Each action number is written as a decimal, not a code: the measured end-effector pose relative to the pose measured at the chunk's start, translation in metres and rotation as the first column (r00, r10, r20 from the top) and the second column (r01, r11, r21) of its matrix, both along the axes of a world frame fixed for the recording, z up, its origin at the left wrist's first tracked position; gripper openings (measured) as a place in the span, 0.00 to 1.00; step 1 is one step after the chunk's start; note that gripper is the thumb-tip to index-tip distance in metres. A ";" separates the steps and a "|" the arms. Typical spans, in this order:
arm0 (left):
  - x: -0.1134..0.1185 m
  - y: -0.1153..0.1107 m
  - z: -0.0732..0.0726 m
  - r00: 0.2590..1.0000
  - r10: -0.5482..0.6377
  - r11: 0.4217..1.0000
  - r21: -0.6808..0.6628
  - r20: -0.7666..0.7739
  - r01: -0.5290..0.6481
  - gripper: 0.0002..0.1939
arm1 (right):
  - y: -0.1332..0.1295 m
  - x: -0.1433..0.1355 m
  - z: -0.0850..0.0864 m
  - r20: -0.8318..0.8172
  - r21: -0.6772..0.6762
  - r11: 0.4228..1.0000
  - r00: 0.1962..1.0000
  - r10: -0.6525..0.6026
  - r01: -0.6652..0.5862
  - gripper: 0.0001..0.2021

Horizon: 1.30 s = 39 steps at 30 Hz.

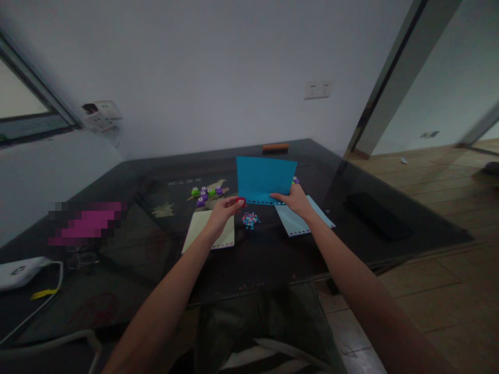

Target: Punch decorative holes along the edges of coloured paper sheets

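A blue sheet (pixel 265 177) with a row of holes along its lower edge is held up over the dark table. My right hand (pixel 294 200) grips it at the lower right, thumb on the near face. At its lower left corner, my left hand (pixel 226 210) pinches a small red object (pixel 240 201). Below the sheet lies a pile of small pink, white and blue pieces (pixel 250 220). A cream sheet (pixel 198 227) with holes lies under my left forearm, and a pale blue sheet (pixel 290 221) with holes lies under my right hand.
Green and purple figures (pixel 206 193) stand behind my left hand. An orange-brown roll (pixel 275 148) lies at the table's (pixel 218 275) back. A black flat item (pixel 376 214) is at the right. At the left are a pixelated pink item (pixel 90 223) and a white device (pixel 21 272) with a cable.
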<state>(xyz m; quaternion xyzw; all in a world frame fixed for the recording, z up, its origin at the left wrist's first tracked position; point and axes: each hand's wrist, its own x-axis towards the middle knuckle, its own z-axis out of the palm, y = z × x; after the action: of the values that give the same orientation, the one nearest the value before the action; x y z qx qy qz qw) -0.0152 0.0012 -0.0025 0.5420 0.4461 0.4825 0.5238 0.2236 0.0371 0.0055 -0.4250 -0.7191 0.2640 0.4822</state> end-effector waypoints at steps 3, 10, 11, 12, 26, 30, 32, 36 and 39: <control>0.000 0.000 0.001 1.000 -0.001 1.000 0.008 -0.004 0.001 0.19 | 0.000 0.001 0.000 0.000 0.001 1.000 1.000 0.003 -0.003 0.19; 0.000 -0.001 0.001 1.000 0.002 1.000 0.024 -0.008 -0.002 0.17 | -0.002 0.000 0.002 -0.010 -0.027 1.000 1.000 0.012 -0.012 0.20; 0.000 -0.001 0.001 1.000 0.001 1.000 0.024 -0.010 -0.001 0.18 | -0.003 0.000 0.002 -0.010 -0.030 0.999 1.000 0.013 -0.013 0.19; 0.000 -0.001 0.001 1.000 0.002 1.000 0.024 -0.011 -0.002 0.18 | -0.003 0.000 0.002 -0.013 -0.032 0.999 1.000 0.016 -0.016 0.19; 0.001 -0.001 0.001 1.000 0.016 1.000 0.017 -0.018 -0.016 0.19 | -0.001 0.000 0.000 -0.015 -0.033 0.999 1.000 0.007 -0.007 0.19; 0.001 -0.001 0.000 1.000 0.015 0.999 0.046 -0.010 -0.014 0.19 | -0.003 0.000 0.001 -0.023 -0.029 1.000 1.000 0.010 -0.010 0.20; 0.001 -0.001 0.000 1.000 0.022 0.999 0.048 -0.007 -0.021 0.19 | -0.003 -0.001 0.002 -0.016 -0.019 1.000 1.000 -0.001 0.001 0.20; 0.002 0.000 0.000 1.000 0.031 0.999 0.044 0.000 -0.031 0.19 | -0.004 -0.001 0.003 0.012 -0.021 1.000 1.000 -0.020 0.020 0.19; 0.003 0.000 0.001 0.999 0.035 0.998 0.045 0.012 -0.036 0.18 | -0.003 0.000 0.003 0.003 -0.029 0.999 1.000 -0.013 0.013 0.19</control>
<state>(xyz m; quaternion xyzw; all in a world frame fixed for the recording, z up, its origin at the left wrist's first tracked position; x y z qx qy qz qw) -0.0124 0.0010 -0.0015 0.5430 0.4419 0.5047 0.5051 0.2231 0.0340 0.0081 -0.4372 -0.7131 0.2706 0.4766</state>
